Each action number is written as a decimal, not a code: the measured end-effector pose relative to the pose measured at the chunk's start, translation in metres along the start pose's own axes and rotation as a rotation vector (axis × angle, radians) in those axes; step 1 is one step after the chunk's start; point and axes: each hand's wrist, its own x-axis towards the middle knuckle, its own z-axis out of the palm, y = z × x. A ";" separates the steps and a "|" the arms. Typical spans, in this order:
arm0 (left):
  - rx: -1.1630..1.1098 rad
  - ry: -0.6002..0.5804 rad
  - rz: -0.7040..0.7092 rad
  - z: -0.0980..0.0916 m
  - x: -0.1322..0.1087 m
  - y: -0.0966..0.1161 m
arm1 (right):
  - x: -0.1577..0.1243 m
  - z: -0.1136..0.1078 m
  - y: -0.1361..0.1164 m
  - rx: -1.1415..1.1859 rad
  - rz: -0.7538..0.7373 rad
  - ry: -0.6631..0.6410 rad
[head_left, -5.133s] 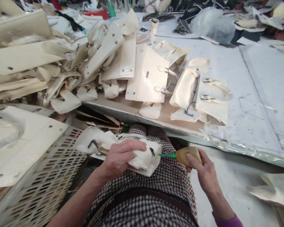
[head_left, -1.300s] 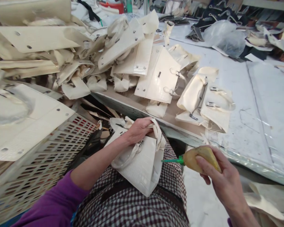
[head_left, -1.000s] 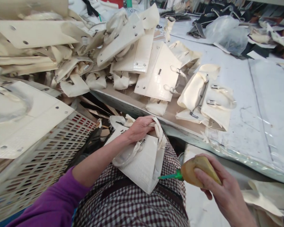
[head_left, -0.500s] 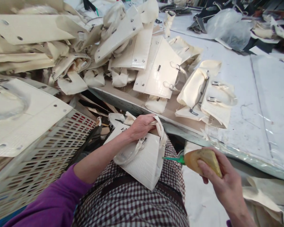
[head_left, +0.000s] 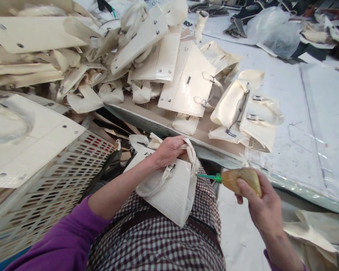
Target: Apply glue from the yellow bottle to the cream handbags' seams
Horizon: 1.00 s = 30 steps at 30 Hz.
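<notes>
A cream croc-textured handbag (head_left: pixel 172 188) lies on my lap over a checked apron. My left hand (head_left: pixel 169 149) is closed on the bag's top edge near its strap and metal clasp. My right hand (head_left: pixel 261 205) grips a yellowish squeeze bottle (head_left: pixel 241 179) with a green nozzle. The nozzle tip points left and sits just beside the bag's right edge; whether it touches is unclear.
Several cream bag pieces (head_left: pixel 186 82) are heaped on the work table (head_left: pixel 299 124) ahead and to the left. A white slatted plastic crate (head_left: pixel 59 188) stands at my left, with a cream panel lying on it. Clear plastic bags and dark scraps lie at the far right.
My right hand has lifted the bottle and brought its green nozzle up to the bag's right edge. The left hand keeps its hold on the bag, which has barely shifted.
</notes>
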 end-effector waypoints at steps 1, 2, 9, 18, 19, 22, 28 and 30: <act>0.002 0.001 -0.009 0.000 0.000 0.000 | 0.001 0.000 0.002 0.006 -0.004 -0.002; 0.004 0.001 -0.015 0.000 0.000 0.000 | 0.001 0.000 0.004 0.012 -0.006 -0.003; 0.001 -0.007 -0.018 0.003 -0.001 -0.002 | -0.001 -0.008 0.020 0.123 -0.013 0.014; 0.023 -0.020 -0.016 0.003 -0.002 0.001 | -0.003 -0.001 0.009 0.021 0.004 -0.039; 0.018 -0.024 -0.019 0.003 -0.002 0.001 | -0.004 -0.001 0.007 0.012 0.022 -0.042; 0.003 -0.017 -0.014 0.004 -0.002 0.002 | -0.011 -0.004 0.000 0.005 0.093 -0.065; -0.010 -0.018 -0.011 0.005 -0.002 -0.002 | -0.018 -0.009 0.000 -0.010 0.160 -0.133; -0.017 -0.010 0.000 0.005 -0.002 -0.003 | -0.016 -0.009 0.005 0.041 0.137 -0.090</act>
